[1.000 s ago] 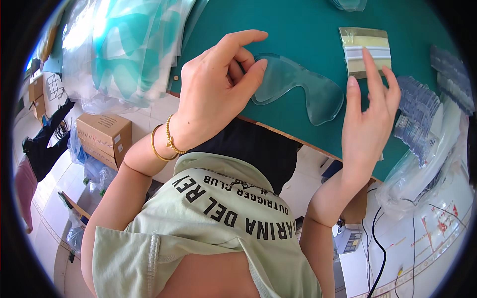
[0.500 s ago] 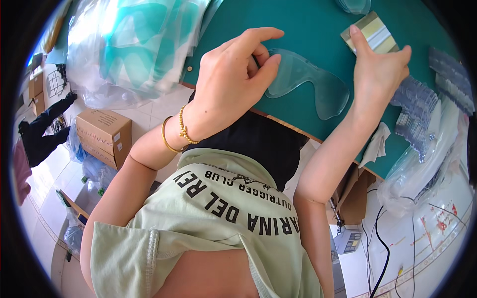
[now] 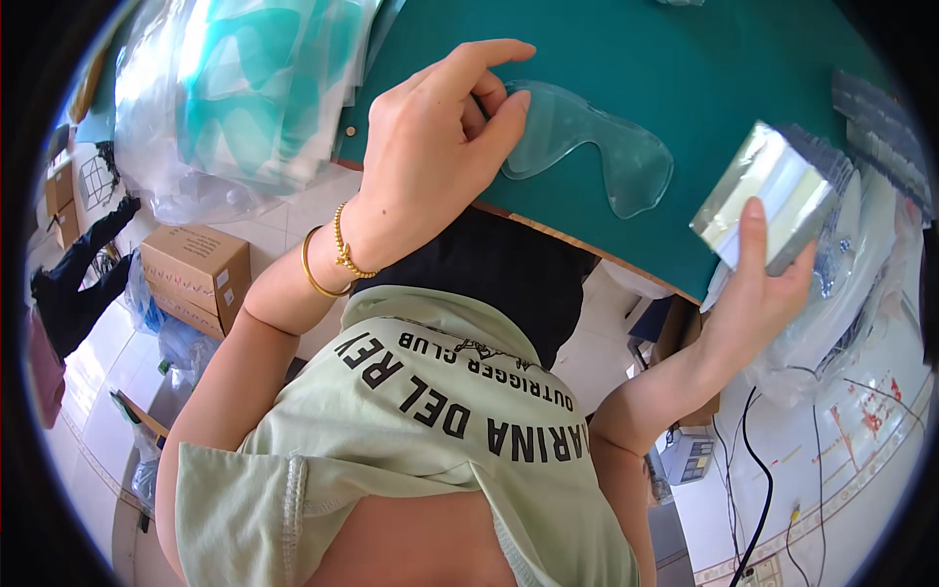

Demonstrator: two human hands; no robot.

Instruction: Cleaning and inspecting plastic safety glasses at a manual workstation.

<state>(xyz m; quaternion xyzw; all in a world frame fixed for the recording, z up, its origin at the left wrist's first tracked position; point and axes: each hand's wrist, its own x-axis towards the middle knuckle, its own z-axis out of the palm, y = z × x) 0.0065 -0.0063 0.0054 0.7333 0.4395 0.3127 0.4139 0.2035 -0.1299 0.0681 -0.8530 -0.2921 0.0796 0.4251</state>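
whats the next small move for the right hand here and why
Probably bring the right hand with its small silvery pack back over the green table toward the clear lens. The left hand pinches the lens edge, while the pack sits off the table's edge.

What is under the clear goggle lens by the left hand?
The clear goggle lens lies flat on the green table mat, which shows straight through it. The left hand pinches its left end, so the part beneath those fingers is hidden.
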